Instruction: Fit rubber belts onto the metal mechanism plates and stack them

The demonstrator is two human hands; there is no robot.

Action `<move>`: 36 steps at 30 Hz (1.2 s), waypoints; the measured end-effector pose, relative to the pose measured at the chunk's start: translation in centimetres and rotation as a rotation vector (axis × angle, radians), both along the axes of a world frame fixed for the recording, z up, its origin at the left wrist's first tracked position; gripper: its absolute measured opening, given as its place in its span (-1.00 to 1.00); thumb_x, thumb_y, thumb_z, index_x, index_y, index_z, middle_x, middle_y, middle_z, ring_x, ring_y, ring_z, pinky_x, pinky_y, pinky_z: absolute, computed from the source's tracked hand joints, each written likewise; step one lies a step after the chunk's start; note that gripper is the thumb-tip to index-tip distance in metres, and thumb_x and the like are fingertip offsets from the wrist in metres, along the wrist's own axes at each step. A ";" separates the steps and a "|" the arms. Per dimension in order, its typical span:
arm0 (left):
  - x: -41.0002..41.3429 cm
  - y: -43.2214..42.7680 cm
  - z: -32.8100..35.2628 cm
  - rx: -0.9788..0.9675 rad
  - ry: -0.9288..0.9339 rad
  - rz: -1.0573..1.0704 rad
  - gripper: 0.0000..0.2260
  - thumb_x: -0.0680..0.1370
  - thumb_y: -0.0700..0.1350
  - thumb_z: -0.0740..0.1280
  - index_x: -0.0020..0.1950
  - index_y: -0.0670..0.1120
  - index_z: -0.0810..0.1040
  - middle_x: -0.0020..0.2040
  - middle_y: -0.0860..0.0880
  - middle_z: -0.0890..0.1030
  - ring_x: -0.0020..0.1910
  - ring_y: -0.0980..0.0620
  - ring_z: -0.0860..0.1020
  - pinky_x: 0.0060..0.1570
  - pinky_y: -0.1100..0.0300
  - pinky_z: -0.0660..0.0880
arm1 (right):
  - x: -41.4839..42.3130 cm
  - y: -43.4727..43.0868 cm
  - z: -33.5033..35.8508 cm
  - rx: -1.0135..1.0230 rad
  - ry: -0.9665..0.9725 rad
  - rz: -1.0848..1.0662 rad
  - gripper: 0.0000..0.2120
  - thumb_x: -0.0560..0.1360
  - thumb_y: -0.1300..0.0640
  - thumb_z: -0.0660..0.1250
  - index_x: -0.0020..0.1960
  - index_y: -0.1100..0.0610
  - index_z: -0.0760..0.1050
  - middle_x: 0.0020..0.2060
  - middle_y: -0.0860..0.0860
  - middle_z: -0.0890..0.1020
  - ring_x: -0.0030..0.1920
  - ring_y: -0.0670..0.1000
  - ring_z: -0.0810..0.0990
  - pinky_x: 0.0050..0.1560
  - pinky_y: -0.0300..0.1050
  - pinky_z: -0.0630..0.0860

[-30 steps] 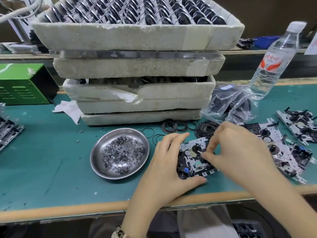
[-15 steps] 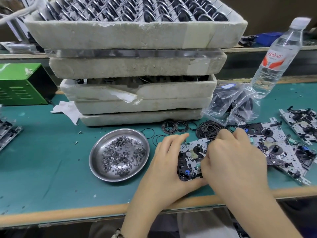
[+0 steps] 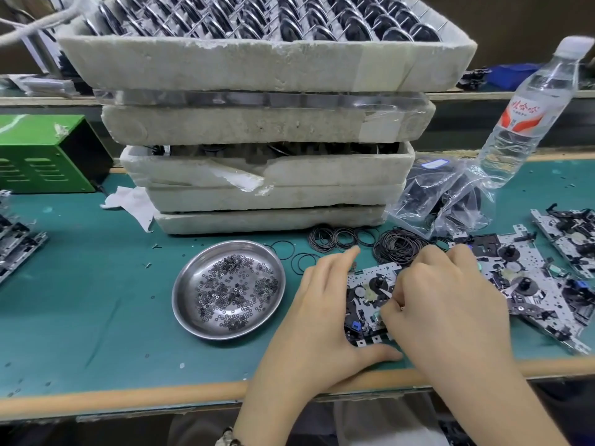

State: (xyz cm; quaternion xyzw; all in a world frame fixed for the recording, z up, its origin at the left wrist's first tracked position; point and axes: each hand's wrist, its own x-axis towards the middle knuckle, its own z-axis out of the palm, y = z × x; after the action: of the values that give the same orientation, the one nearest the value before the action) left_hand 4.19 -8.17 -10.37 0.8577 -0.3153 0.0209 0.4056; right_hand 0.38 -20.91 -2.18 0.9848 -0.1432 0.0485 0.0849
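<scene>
Head view: a bench [image 3: 96, 300] with a green mat, listed from left to right.
Far left edge: a few metal plates [image 3: 16, 249], cut off by the frame.
Green box [image 3: 45, 152]: at the back left, by the rear ledge.
Paper scrap [image 3: 132, 204]: white, touching the left corner of the trays.
Dish [image 3: 186, 278]: round steel, holding many small dark washers [image 3: 231, 294]; just left of the left hand, apart from it.
Foam trays [image 3: 257, 123]: a grey stack at centre rear; the top one carries rows of dark round parts [image 3: 289, 20].
Left hand [image 3: 322, 317]: grips the plate by its left side, thumb along the near edge, fingers close together, forefinger stretched toward the belts.
Plate [image 3: 370, 300]: flat on the mat near the front edge, between the two hands.
Belts [image 3: 399, 246]: loose black rings heaped just behind the plate, in front of the trays.
Right hand [image 3: 444, 310]: over the plate's right half, fingers curled, tips pressed together at its middle; what they pinch cannot be told.
Bags [image 3: 450, 194]: clear plastic, dark parts inside, right of the trays.
Pile of plates [image 3: 531, 284]: overlapping, right of the right hand.
Bottle [image 3: 528, 114]: clear, red-and-white label, back right.
</scene>
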 end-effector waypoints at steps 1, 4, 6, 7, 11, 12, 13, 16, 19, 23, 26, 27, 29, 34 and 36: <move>0.0 0.0 0.0 -0.035 0.017 0.013 0.03 0.25 0.37 0.47 0.56 0.28 -0.06 0.40 0.35 0.20 0.43 0.29 0.22 0.40 0.24 0.29 | -0.1 0.0 0.1 -0.005 0.006 0.008 -0.90 0.45 -0.05 0.29 -0.14 -0.05 0.54 -0.08 -0.13 0.42 0.12 0.01 0.33 -0.26 -0.14 0.18; 0.1 0.1 -0.2 -0.111 0.028 0.046 0.12 0.22 0.23 0.60 0.54 0.37 -0.11 0.32 0.41 0.26 0.37 0.26 0.31 0.29 0.27 0.39 | -0.1 -0.4 0.3 0.018 0.010 0.024 -0.88 0.44 -0.04 0.29 -0.17 -0.03 0.54 -0.15 -0.11 0.36 0.10 -0.03 0.34 -0.27 -0.14 0.20; 0.0 0.2 -0.1 -0.131 0.001 0.052 0.12 0.21 0.20 0.62 0.55 0.35 -0.07 0.30 0.37 0.31 0.34 0.23 0.35 0.23 0.36 0.38 | -0.1 -0.7 0.5 0.062 0.004 0.031 -0.86 0.43 -0.06 0.31 -0.20 -0.02 0.55 -0.16 -0.11 0.39 0.07 -0.04 0.34 -0.27 -0.14 0.23; -0.1 0.3 0.0 -0.141 -0.014 0.053 0.11 0.21 0.19 0.62 0.56 0.33 -0.04 0.29 0.35 0.33 0.33 0.21 0.36 0.22 0.38 0.37 | 0.0 -0.8 0.6 0.086 0.002 0.033 -0.85 0.42 -0.06 0.32 -0.23 -0.02 0.56 -0.16 -0.11 0.40 0.05 -0.05 0.34 -0.27 -0.13 0.24; -0.2 0.7 0.4 -0.135 -0.017 0.043 0.07 0.22 0.18 0.60 0.55 0.34 -0.01 0.33 0.34 0.31 0.36 0.22 0.35 0.24 0.40 0.35 | -0.1 -1.3 0.6 0.147 0.021 0.060 -0.83 0.41 -0.09 0.35 -0.28 -0.03 0.57 -0.19 -0.13 0.40 0.00 -0.07 0.32 -0.27 -0.14 0.27; -0.2 0.8 0.5 -0.118 0.005 0.021 0.08 0.22 0.20 0.60 0.54 0.36 -0.04 0.36 0.37 0.27 0.39 0.25 0.31 0.28 0.37 0.36 | -0.2 -1.6 0.4 0.170 0.026 0.077 -0.83 0.41 -0.09 0.35 -0.29 -0.04 0.57 -0.19 -0.13 0.41 -0.01 -0.07 0.32 -0.26 -0.14 0.26; -0.2 0.8 0.6 -0.098 0.033 -0.009 0.10 0.22 0.22 0.61 0.53 0.38 -0.06 0.39 0.39 0.23 0.42 0.29 0.26 0.33 0.32 0.34 | -0.3 -2.0 0.3 0.209 0.031 0.105 -0.83 0.41 -0.09 0.36 -0.32 -0.06 0.56 -0.21 -0.14 0.42 -0.03 -0.08 0.32 -0.24 -0.15 0.27; -0.2 0.9 1.0 -0.068 0.104 -0.080 0.10 0.20 0.32 0.59 0.53 0.39 -0.07 0.45 0.44 0.14 0.51 0.32 0.10 0.42 0.24 0.23 | -0.7 -3.7 0.1 0.375 0.038 0.283 -0.73 0.42 -0.12 0.41 -0.41 -0.11 0.46 -0.26 -0.17 0.48 -0.07 -0.10 0.35 -0.08 -0.14 0.36; -0.3 1.0 1.3 -0.104 0.138 -0.080 -0.07 0.30 0.46 0.41 0.54 0.37 -0.03 0.48 0.41 0.15 0.54 0.30 0.06 0.41 0.28 0.17 | -1.1 -5.1 -0.2 0.529 -0.154 0.467 -0.79 0.43 -0.25 0.35 -0.26 -0.15 0.50 -0.20 -0.23 0.53 -0.03 -0.11 0.45 0.02 -0.19 0.36; -0.3 1.2 1.1 -0.179 0.200 0.011 -0.25 0.44 0.58 -0.04 0.57 0.29 0.04 0.49 0.38 0.20 0.53 0.35 0.07 0.37 0.47 0.09 | -1.2 -6.3 -1.0 0.714 0.069 0.588 -0.28 0.26 -0.48 0.38 0.34 -0.26 0.33 0.25 -0.48 0.30 0.39 -0.29 0.24 0.29 -0.51 0.15; -0.3 1.1 1.1 -0.228 0.215 0.082 -0.31 0.49 0.54 -0.13 0.56 0.28 0.11 0.46 0.37 0.26 0.51 0.36 0.14 0.33 0.58 0.05 | -0.7 -6.9 -2.4 0.648 0.244 0.652 0.02 0.23 -0.47 0.43 0.50 -0.27 -0.03 0.37 -0.52 0.01 0.48 -0.32 -0.04 0.44 -0.37 0.04; -0.3 1.1 1.1 -0.248 0.214 0.094 -0.32 0.51 0.52 -0.14 0.56 0.27 0.14 0.45 0.38 0.29 0.50 0.35 0.16 0.33 0.57 0.07 | -0.5 -6.8 -2.7 0.620 0.242 0.671 0.04 0.23 -0.46 0.43 0.51 -0.28 -0.09 0.38 -0.51 -0.01 0.48 -0.32 -0.05 0.46 -0.32 0.04; -0.3 1.0 1.1 -0.287 0.207 0.116 -0.37 0.54 0.49 -0.13 0.54 0.26 0.19 0.41 0.38 0.34 0.49 0.32 0.21 0.37 0.43 0.17 | -0.2 -6.6 -3.1 0.630 0.194 0.698 0.05 0.24 -0.45 0.43 0.51 -0.33 -0.14 0.38 -0.48 0.06 0.48 -0.29 0.03 0.44 -0.30 0.11; 0.0 0.9 1.2 -0.366 0.190 0.152 -0.37 0.55 0.46 -0.06 0.51 0.19 0.29 0.35 0.31 0.44 0.45 0.24 0.33 0.39 0.21 0.27 | 0.2 -6.2 -3.6 0.689 0.075 0.720 -0.02 0.25 -0.36 0.49 0.47 -0.40 -0.05 0.32 -0.38 0.28 0.41 -0.22 0.24 0.40 -0.21 0.26; 0.0 0.9 1.2 -0.372 0.173 0.144 -0.37 0.56 0.46 -0.05 0.51 0.18 0.30 0.34 0.30 0.45 0.44 0.25 0.35 0.38 0.20 0.29 | 0.0 -6.1 -3.6 0.699 0.035 0.721 -0.05 0.25 -0.31 0.51 0.46 -0.39 0.02 0.31 -0.43 0.29 0.40 -0.23 0.28 0.38 -0.21 0.29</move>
State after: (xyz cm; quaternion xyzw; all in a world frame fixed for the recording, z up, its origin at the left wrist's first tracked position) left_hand 4.16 -7.29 -9.22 0.7871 -0.2078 0.0339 0.5798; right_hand 0.39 -27.05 -5.75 0.9420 0.1999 0.0073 -0.2696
